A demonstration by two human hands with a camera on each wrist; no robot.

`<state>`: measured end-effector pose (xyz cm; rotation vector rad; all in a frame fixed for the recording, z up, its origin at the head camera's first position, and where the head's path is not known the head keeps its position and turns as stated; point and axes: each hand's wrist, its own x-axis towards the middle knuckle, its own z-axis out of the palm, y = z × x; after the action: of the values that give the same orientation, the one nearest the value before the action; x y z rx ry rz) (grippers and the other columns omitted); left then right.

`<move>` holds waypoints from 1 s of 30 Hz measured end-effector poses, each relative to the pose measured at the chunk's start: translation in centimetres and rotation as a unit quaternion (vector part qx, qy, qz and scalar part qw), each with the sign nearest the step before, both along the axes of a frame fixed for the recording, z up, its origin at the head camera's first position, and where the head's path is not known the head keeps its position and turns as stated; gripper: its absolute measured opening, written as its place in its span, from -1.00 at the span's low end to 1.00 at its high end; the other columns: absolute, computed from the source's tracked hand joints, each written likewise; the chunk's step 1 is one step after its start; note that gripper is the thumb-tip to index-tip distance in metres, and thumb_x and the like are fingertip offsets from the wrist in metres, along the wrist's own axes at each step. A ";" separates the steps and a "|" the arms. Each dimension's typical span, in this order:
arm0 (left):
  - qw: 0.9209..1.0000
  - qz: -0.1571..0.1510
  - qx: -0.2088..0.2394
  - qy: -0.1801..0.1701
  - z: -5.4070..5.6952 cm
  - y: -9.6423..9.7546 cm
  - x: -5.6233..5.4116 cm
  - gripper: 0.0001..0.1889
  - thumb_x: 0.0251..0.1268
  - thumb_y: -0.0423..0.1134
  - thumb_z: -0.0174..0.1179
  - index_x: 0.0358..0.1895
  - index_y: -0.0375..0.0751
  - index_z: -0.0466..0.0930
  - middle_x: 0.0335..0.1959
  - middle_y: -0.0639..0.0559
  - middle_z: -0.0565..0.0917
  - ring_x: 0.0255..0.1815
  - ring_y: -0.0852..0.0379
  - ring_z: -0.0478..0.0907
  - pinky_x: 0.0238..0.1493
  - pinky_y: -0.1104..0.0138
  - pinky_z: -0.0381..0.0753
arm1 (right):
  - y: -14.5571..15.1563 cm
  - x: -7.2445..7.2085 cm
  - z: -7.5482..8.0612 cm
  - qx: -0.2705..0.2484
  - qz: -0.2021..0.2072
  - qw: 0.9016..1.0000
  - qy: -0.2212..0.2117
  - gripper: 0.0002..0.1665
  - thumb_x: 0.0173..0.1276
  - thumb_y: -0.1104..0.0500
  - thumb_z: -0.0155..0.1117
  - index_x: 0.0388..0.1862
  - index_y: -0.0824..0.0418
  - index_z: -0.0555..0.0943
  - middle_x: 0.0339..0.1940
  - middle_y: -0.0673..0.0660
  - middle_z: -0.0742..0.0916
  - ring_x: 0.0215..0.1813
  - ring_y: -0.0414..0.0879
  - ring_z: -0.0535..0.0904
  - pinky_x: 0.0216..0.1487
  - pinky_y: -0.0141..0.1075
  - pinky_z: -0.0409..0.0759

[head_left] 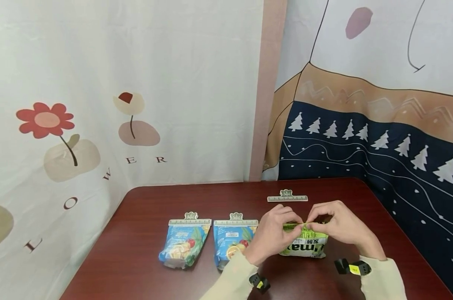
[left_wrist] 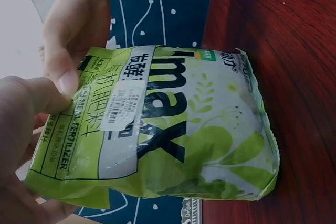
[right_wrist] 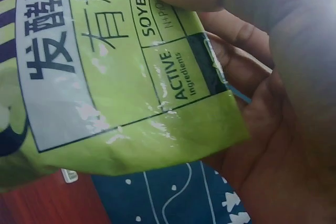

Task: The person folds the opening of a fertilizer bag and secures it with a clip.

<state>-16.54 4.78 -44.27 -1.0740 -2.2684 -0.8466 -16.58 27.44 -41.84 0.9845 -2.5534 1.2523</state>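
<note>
A green and white fertilizer bag stands on the table in front of me, its printed face toward the camera. My left hand pinches the top edge on its left side. On the other side, my right hand pinches the same edge, thumb in front and fingers behind. Both thumbs come close together near the middle of the top in the left wrist view, where the bag shows large "max" lettering. Up close in the right wrist view, the bag's green corner sticks out beside the right palm.
Two blue food pouches, a left one and a right one, lie on the table, each with a wide clip across its top. A loose clip of the same kind lies behind the fertilizer bag. Printed curtains hang behind the dark red table.
</note>
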 end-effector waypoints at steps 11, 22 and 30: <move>0.999 -0.020 0.031 -0.028 -0.2 -0.5 -0.3 -0.95 0.33 -0.19 0.39 -0.24 0.04 0.83 -0.37 0.28 0.75 -0.28 0.37 0.54 -0.18 0.72 0.43 | 0.4 0.0 -0.3 -0.001 -0.018 0.999 -0.031 -0.86 0.28 0.15 0.54 -0.35 -0.14 0.77 -0.38 -0.16 0.74 -0.31 -0.24 0.61 -0.29 -0.34 0.60; 0.991 -0.038 0.070 -0.103 -0.6 -1.2 -0.4 -0.95 0.38 -0.21 0.35 -0.22 0.01 0.79 -0.30 0.25 0.76 -0.16 0.43 0.63 -0.07 0.70 0.54 | 1.4 0.2 -0.4 0.003 -0.040 0.998 -0.037 -0.83 0.29 0.18 0.52 -0.30 -0.13 0.75 -0.34 -0.05 0.76 -0.25 -0.23 0.60 -0.23 -0.34 0.57; 0.993 -0.032 0.084 -0.080 -0.7 -1.2 -0.3 -0.94 0.34 -0.25 0.38 -0.29 0.01 0.81 -0.40 0.25 0.76 -0.26 0.42 0.60 -0.16 0.71 0.52 | 1.6 0.0 -0.6 0.003 -0.034 0.999 -0.023 -0.81 0.29 0.19 0.52 -0.28 -0.16 0.79 -0.33 -0.01 0.77 -0.24 -0.24 0.61 -0.22 -0.36 0.58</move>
<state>-16.82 3.60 -44.98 -1.0398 -2.2526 -1.1668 -16.54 29.03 -42.42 0.8734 -2.6036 1.2640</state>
